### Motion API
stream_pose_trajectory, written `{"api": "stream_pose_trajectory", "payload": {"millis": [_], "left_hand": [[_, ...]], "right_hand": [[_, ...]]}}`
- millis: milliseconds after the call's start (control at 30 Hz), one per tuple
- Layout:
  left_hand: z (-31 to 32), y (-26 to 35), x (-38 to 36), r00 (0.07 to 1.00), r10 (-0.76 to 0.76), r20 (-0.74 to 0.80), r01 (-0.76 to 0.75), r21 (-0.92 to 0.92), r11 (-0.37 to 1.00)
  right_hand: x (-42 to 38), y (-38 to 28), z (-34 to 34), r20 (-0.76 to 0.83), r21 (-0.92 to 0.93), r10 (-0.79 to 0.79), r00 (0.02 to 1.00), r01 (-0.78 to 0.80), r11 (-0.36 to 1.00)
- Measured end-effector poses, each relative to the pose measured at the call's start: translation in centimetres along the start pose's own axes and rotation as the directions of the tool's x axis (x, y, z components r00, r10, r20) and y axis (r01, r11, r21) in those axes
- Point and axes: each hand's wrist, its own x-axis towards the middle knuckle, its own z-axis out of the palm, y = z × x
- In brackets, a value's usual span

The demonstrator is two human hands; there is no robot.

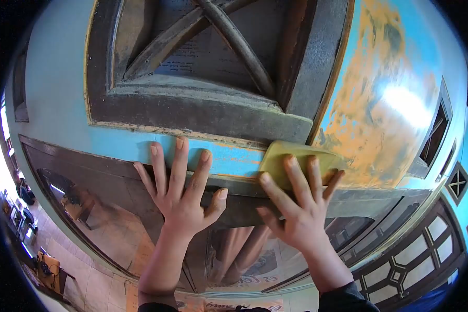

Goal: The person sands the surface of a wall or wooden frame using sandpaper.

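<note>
My left hand (184, 192) has its fingers spread, the tips resting on the blue wall strip (125, 145) below the dark wooden frame (192, 112). To its right, my right hand (301, 203) presses a flat yellow-green sheet (278, 156) against the wall with spread fingers. The sheet's upper edge touches the frame's lower corner, and its right end lies over orange-patched wall (369, 114). Faint orange marks show on the blue strip between the hands. The thumb of each hand points inward, over the dark wooden ledge (244, 188).
Glass panes (114, 229) in dark wood lie below the ledge. A panelled door (416, 255) and a small diamond window (457, 183) are at the right. Brown furniture (49, 270) stands on the tiled floor at the lower left. Crossed bars (213, 26) fill the upper opening.
</note>
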Motion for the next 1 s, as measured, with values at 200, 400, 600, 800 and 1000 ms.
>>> {"api": "stream_pose_trajectory", "payload": {"millis": [200, 400, 600, 800, 1000], "left_hand": [[-0.1, 0.2, 0.2, 1.000, -0.019, 0.006, 0.019, -0.004, 1.000], [-0.1, 0.1, 0.1, 1.000, -0.006, 0.010, 0.006, -0.004, 1.000], [0.0, 0.1, 0.0, 0.999, -0.041, 0.018, 0.041, -0.007, 0.999], [-0.2, -0.2, 0.1, 0.999, 0.024, 0.024, -0.025, 0.026, 0.999], [0.1, 0.4, 0.1, 0.998, -0.061, 0.006, 0.061, -0.056, 0.997]], "right_hand": [[1.5, -1.0, -0.2, 0.006, 0.016, -0.022, 1.000, 0.021, 1.000], [0.1, 0.3, -0.7, 0.012, -0.052, -0.025, 1.000, 0.025, 0.998], [1.6, -1.1, -0.1, -0.019, 0.038, -0.042, 0.999, 0.043, 0.998], [-1.2, 1.9, -0.7, -0.030, -0.088, -0.040, 0.999, 0.037, 0.995], [2.5, -0.1, -0.4, -0.028, 0.013, -0.097, 0.995, 0.097, 0.995]]}}
